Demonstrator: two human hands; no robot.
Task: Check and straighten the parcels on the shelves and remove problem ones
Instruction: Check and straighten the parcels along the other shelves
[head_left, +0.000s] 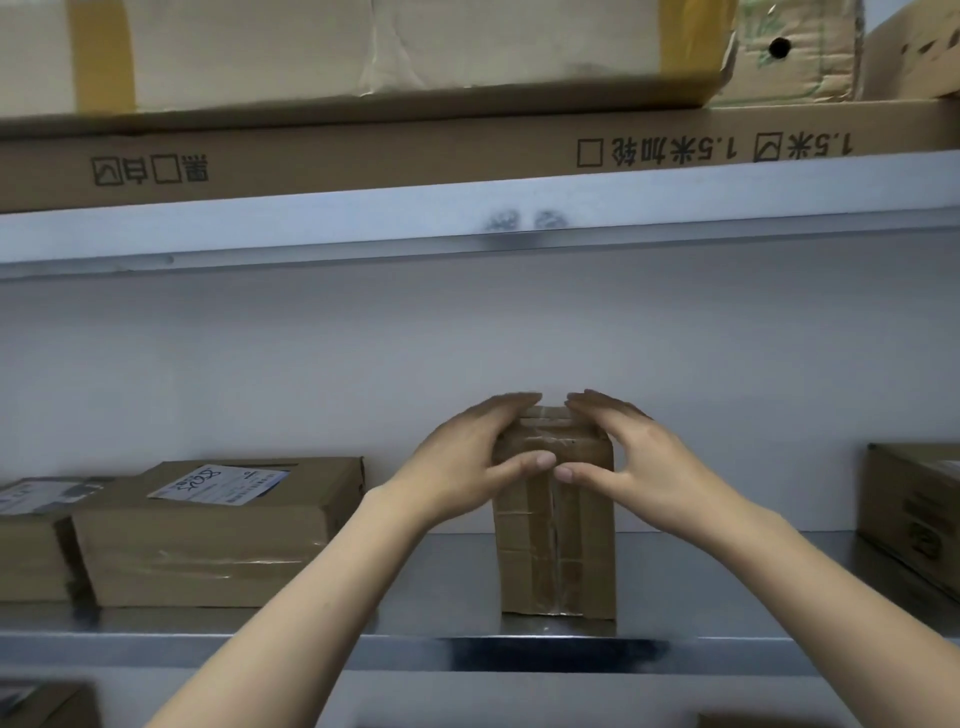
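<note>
A small taped cardboard parcel stands upright near the front of the metal shelf. My left hand grips its upper left corner, fingers over the top and thumb on the front face. My right hand grips the upper right corner the same way, its thumb tip almost meeting the left thumb. To the left lies a flat parcel with a white label, and beside it another labelled parcel at the frame's left edge.
A brown box sits at the right end of the shelf. The upper shelf carries a long flat printed carton with big boxes stacked on it. A white wall backs the shelf.
</note>
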